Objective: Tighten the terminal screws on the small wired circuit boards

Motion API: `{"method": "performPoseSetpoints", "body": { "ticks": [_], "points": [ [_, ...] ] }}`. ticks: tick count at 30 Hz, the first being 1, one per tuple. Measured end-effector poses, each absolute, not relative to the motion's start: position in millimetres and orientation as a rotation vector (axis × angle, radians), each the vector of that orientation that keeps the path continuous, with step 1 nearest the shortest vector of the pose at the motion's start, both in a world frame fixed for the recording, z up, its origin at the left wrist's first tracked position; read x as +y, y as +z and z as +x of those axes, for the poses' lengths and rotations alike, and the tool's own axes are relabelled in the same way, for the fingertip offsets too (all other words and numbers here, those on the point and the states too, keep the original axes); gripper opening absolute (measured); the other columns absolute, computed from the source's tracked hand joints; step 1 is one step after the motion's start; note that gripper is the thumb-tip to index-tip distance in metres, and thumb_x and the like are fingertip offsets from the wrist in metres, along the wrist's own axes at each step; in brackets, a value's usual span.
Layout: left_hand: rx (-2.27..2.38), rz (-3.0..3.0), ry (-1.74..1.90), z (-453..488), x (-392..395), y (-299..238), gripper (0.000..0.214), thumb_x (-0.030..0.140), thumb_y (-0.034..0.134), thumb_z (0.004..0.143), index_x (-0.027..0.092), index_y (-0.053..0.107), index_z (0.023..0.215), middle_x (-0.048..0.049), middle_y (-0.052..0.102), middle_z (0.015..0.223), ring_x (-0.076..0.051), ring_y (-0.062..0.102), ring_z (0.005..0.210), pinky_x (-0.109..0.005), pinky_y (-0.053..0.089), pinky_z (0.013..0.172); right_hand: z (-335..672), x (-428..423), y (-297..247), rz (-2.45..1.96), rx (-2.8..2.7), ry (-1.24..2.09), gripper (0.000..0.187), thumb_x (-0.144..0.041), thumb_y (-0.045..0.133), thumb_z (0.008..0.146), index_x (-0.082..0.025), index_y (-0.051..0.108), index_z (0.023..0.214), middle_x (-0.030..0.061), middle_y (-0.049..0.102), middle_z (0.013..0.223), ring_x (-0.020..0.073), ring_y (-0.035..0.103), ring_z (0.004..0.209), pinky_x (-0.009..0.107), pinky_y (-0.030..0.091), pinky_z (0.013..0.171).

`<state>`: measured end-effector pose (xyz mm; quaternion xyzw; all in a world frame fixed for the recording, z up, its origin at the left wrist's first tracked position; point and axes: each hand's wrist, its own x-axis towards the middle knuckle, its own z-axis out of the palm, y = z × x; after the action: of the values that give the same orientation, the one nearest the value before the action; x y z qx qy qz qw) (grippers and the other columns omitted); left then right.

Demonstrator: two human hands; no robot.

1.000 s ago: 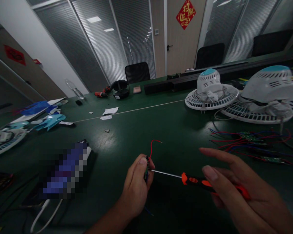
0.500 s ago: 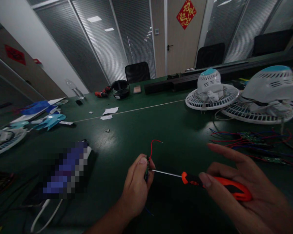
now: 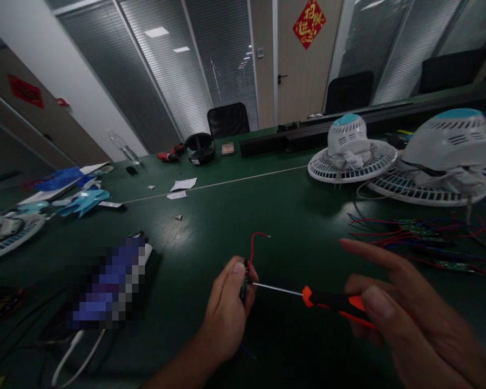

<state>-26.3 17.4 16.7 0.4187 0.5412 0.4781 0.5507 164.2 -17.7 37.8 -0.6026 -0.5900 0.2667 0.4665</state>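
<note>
Between the thumb and fingers of my left hand is a small green circuit board, mostly hidden by the hand. A red wire rises from its top and bends right; the end of a blue wire shows below the hand. My right hand grips the rear of an orange and black screwdriver with thumb and curled fingers, its index finger stretched out. The screwdriver's metal shaft points left, its tip at the board's edge by my left fingers; exact contact is hidden.
Wired circuit boards lie on the green table at right, in front of white fan housings. A pixelated device with a white cable is at left. Paper scraps, a plastic bottle and a red power drill lie farther back.
My right thumb has shifted back along the screwdriver handle, and the handle has turned, showing more black. The left hand and board have barely moved.
</note>
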Motion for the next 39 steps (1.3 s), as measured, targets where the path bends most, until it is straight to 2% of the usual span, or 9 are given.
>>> {"method": "performPoseSetpoints", "body": {
  "ticks": [3,8,13,20,25,31,39],
  "points": [
    [1.262,0.977,1.126,-27.0,17.7,14.1,0.034,0.040,0.036,0.085,0.018,0.053,0.066,0.0049,0.041,0.057,-0.007,0.036,0.047,-0.015,0.031,0.042,171.1,-13.9,31.9,-1.571,-1.486,0.681,0.043,-0.051,0.041,0.081,-0.030,0.048,0.118,-0.0024,0.062,0.061,0.0131,0.058,0.042,0.022,0.047,0.037],
    [1.226,0.935,1.138,-25.9,18.4,13.6,0.033,0.040,0.038,0.086,0.017,0.053,0.067,0.0045,0.042,0.059,-0.007,0.037,0.049,-0.014,0.032,0.044,170.9,-11.8,34.3,-1.587,-1.597,0.484,0.041,-0.047,0.045,0.081,-0.027,0.050,0.116,-0.0048,0.057,0.048,0.0120,0.055,0.035,0.019,0.042,0.032],
    [1.255,0.915,1.155,-25.3,17.8,16.3,0.030,0.037,0.039,0.085,0.017,0.052,0.066,0.0033,0.046,0.064,-0.007,0.039,0.051,-0.015,0.034,0.046,166.0,-12.6,41.4,-1.497,-1.635,0.478,0.039,-0.044,0.047,0.081,-0.028,0.044,0.116,-0.0047,0.065,0.060,0.0117,0.060,0.043,0.021,0.048,0.043],
    [1.279,1.022,1.123,-25.9,17.6,17.1,0.035,0.039,0.035,0.087,0.017,0.052,0.065,0.0052,0.040,0.055,-0.007,0.035,0.045,-0.015,0.029,0.041,161.1,-13.1,43.3,-1.548,-1.514,0.471,0.044,-0.049,0.051,0.076,-0.030,0.045,0.115,-0.0015,0.068,0.068,0.0174,0.064,0.054,0.024,0.045,0.041],
    [1.265,0.965,1.156,-25.5,17.9,15.4,0.033,0.041,0.038,0.085,0.018,0.052,0.065,0.0049,0.043,0.058,-0.007,0.038,0.048,-0.016,0.032,0.044,160.1,-13.5,43.5,-1.536,-1.501,0.513,0.045,-0.048,0.052,0.075,-0.029,0.043,0.115,-0.0011,0.067,0.069,0.0187,0.065,0.060,0.024,0.046,0.042],
    [1.280,0.950,1.133,-27.0,18.3,15.2,0.033,0.042,0.041,0.083,0.018,0.054,0.065,0.0040,0.044,0.059,-0.008,0.039,0.048,-0.017,0.032,0.044,159.0,-14.0,43.5,-1.514,-1.492,0.571,0.048,-0.046,0.054,0.075,-0.029,0.039,0.117,-0.0033,0.063,0.065,0.0115,0.054,0.038,0.023,0.041,0.036],
    [1.326,1.023,1.123,-26.7,18.9,16.5,0.032,0.037,0.036,0.086,0.018,0.053,0.065,0.0030,0.043,0.060,-0.010,0.039,0.050,-0.018,0.033,0.044,155.8,-15.0,46.7,-1.519,-1.440,0.627,0.048,-0.046,0.053,0.075,-0.029,0.039,0.117,-0.0054,0.060,0.063,0.0102,0.052,0.041,0.022,0.041,0.041]
  ]
}}
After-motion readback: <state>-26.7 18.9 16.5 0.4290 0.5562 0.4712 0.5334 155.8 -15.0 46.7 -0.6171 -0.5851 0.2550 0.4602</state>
